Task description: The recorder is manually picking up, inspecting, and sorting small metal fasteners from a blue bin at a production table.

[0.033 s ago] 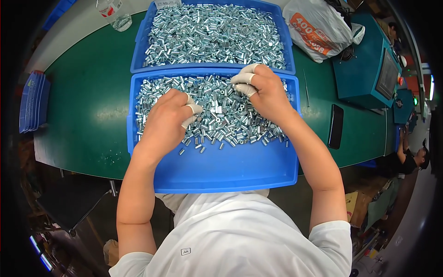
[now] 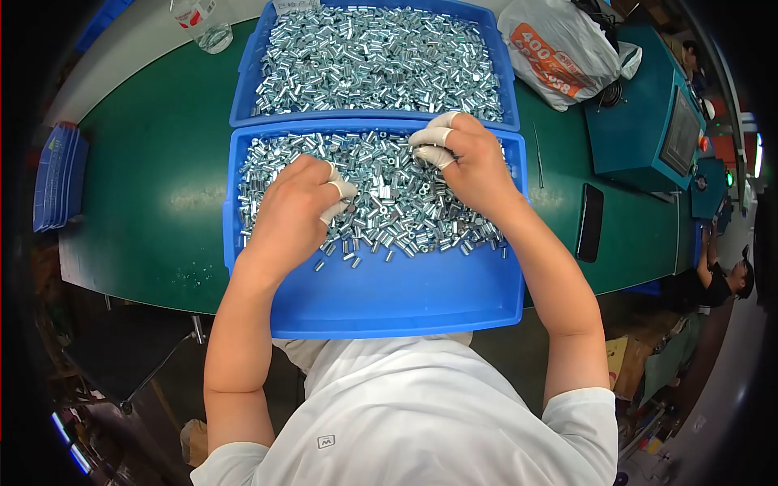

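Small shiny metal sleeves (image 2: 381,219) cover most of the near blue tray (image 2: 397,304), thinning toward its front. My left hand (image 2: 298,206) reaches over the left part of this pile, its fingers bent and pressed together among the pieces. White finger cots cover several fingertips on both hands. At the pile's far right, my right hand (image 2: 466,154) has its fingers curled into a pinch, low over the sleeves. What either hand holds between its fingertips, if anything, is too small or hidden to make out.
Behind stands a second blue tray (image 2: 243,89) full of similar sleeves. On the green table (image 2: 154,202) are a plastic bottle (image 2: 207,28), stacked blue trays (image 2: 61,178), a white bag (image 2: 559,53), a thin pointed tool (image 2: 538,154), a black phone (image 2: 590,223) and a teal machine (image 2: 640,113). Another person (image 2: 717,279) sits far right.
My right fingertips have shifted very slightly to the right. The left hand and the trays look the same.
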Demonstrator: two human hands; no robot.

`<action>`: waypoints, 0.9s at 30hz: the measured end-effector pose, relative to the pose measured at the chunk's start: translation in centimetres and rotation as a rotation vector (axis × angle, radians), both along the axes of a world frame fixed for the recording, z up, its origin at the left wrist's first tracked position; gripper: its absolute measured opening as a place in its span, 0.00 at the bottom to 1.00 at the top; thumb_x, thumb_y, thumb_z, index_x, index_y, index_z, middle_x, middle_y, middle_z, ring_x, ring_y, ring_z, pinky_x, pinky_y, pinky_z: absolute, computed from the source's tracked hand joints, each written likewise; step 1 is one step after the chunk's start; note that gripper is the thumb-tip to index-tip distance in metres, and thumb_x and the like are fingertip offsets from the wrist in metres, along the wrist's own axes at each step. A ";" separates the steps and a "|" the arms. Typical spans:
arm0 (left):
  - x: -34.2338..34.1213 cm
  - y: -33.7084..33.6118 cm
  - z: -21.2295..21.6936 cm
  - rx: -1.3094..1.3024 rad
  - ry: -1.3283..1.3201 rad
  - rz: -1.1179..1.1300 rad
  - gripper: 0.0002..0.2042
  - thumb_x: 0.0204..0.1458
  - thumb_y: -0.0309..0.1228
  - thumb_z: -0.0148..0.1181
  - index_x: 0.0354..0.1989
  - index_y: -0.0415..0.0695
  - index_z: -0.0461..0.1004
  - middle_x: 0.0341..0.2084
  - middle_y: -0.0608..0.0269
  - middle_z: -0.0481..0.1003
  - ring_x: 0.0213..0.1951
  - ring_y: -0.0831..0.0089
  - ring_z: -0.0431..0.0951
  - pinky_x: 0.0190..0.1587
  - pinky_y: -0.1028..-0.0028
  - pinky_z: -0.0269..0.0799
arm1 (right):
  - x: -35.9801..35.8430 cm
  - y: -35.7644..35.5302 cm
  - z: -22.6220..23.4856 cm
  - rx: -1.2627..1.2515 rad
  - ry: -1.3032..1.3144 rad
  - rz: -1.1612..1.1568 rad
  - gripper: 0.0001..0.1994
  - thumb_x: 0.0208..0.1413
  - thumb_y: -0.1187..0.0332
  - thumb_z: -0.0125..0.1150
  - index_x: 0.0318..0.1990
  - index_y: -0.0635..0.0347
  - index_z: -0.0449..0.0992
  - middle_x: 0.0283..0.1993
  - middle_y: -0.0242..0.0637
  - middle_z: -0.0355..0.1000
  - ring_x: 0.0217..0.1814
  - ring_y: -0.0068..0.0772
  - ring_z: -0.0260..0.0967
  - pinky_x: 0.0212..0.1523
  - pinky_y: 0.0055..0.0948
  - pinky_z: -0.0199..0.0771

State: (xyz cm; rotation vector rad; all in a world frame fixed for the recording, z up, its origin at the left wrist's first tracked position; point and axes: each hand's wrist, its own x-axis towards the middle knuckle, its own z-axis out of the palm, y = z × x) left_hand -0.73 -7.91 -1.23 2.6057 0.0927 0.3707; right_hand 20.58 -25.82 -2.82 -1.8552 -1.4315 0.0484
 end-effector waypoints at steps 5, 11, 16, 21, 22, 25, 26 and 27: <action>0.4 -0.3 -0.3 -0.020 -0.022 -0.024 0.13 0.39 0.17 0.66 0.36 0.41 0.81 0.32 0.61 0.73 0.41 0.59 0.73 0.44 0.62 0.72 | 0.2 -1.1 0.4 -0.128 0.068 0.025 0.07 0.51 0.77 0.69 0.39 0.57 0.83 0.38 0.34 0.79 0.43 0.37 0.74 0.45 0.35 0.74; 0.7 -0.6 -0.5 -0.035 -0.064 -0.035 0.10 0.45 0.20 0.69 0.35 0.42 0.77 0.30 0.60 0.73 0.39 0.58 0.73 0.42 0.62 0.71 | 0.4 -1.1 1.5 -0.208 -0.035 0.060 0.08 0.49 0.75 0.71 0.38 0.57 0.83 0.37 0.34 0.80 0.44 0.41 0.73 0.47 0.37 0.74; 0.6 -0.6 -0.3 -0.110 -0.099 -0.024 0.10 0.45 0.20 0.69 0.36 0.42 0.76 0.30 0.60 0.73 0.39 0.57 0.73 0.41 0.61 0.70 | -0.5 -1.2 1.5 -0.292 -0.030 0.044 0.08 0.48 0.73 0.73 0.36 0.58 0.82 0.37 0.36 0.79 0.44 0.42 0.73 0.46 0.39 0.73; 0.5 -0.7 -1.1 -0.020 -0.084 -0.007 0.10 0.46 0.19 0.68 0.36 0.41 0.76 0.31 0.60 0.74 0.39 0.57 0.73 0.41 0.61 0.70 | -1.4 -0.8 1.4 -0.334 -0.063 -0.001 0.08 0.47 0.75 0.72 0.36 0.59 0.82 0.35 0.39 0.77 0.43 0.46 0.72 0.46 0.41 0.73; 0.5 -0.8 -1.0 -0.021 -0.084 -0.008 0.10 0.46 0.19 0.68 0.36 0.41 0.76 0.31 0.60 0.74 0.39 0.57 0.73 0.41 0.61 0.70 | -1.5 -0.7 1.5 -0.347 -0.070 -0.005 0.09 0.46 0.78 0.70 0.36 0.60 0.81 0.35 0.40 0.76 0.43 0.47 0.71 0.46 0.42 0.72; 0.7 -1.1 -0.7 -0.056 -0.068 0.020 0.10 0.46 0.19 0.68 0.36 0.41 0.76 0.32 0.60 0.74 0.39 0.57 0.73 0.41 0.62 0.71 | -1.6 -0.4 1.4 -0.370 -0.156 0.012 0.12 0.43 0.84 0.65 0.37 0.60 0.80 0.35 0.42 0.74 0.43 0.50 0.69 0.46 0.43 0.72; 0.8 -1.0 -0.6 -0.086 -0.082 0.023 0.08 0.46 0.20 0.68 0.35 0.41 0.76 0.31 0.60 0.74 0.39 0.57 0.73 0.41 0.61 0.71 | -1.6 -0.4 1.4 -0.370 -0.156 0.012 0.12 0.43 0.84 0.65 0.37 0.60 0.80 0.35 0.42 0.74 0.43 0.50 0.69 0.46 0.43 0.72; 0.8 -1.0 -0.6 -0.116 -0.097 0.026 0.07 0.46 0.21 0.68 0.33 0.40 0.77 0.30 0.60 0.73 0.39 0.57 0.72 0.41 0.61 0.72 | -1.7 -0.4 1.5 -0.363 -0.165 0.006 0.14 0.42 0.85 0.63 0.37 0.60 0.80 0.36 0.42 0.74 0.44 0.50 0.69 0.46 0.43 0.72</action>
